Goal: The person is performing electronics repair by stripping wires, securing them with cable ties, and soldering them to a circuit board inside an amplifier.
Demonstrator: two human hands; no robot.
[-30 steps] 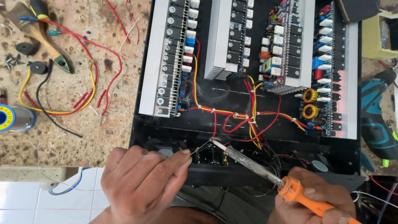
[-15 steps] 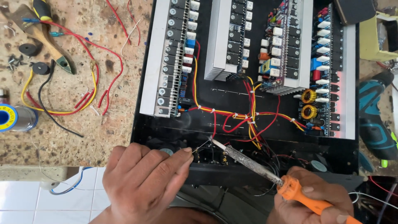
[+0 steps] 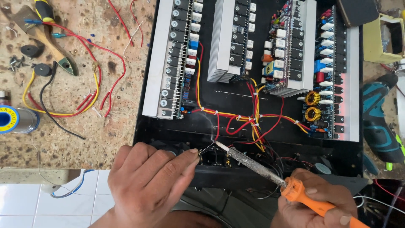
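While pinching a thin strand of solder wire point(image 3: 206, 147) between thumb and forefinger, feeding its end toward the front edge of the open black metal amplifier chassis point(image 3: 253, 139): left hand point(image 3: 147, 181), fingers closed narrow on the strand, the other fingers curled loosely. Meeting that strand at the same spot, just inside the chassis's front wall: the pale tip of the orange-handled soldering iron point(image 3: 261, 169), its grey shaft slanting down and rightward. Wrapping the orange grip firmly at the chassis's lower right corner: right hand point(image 3: 318, 202), all fingers closed round the handle. Rising faintly from the joint: a wisp of smoke. Running across the chassis floor behind the joint: bundled red and yellow wires point(image 3: 244, 120). Lying well to the left of the chassis on the speckled stone worktop point(image 3: 76, 152): a spool of solder point(image 3: 14, 120) and loose red, yellow and black leads point(image 3: 80, 97). Lying just right of the chassis: a teal cordless drill point(image 3: 379, 122).
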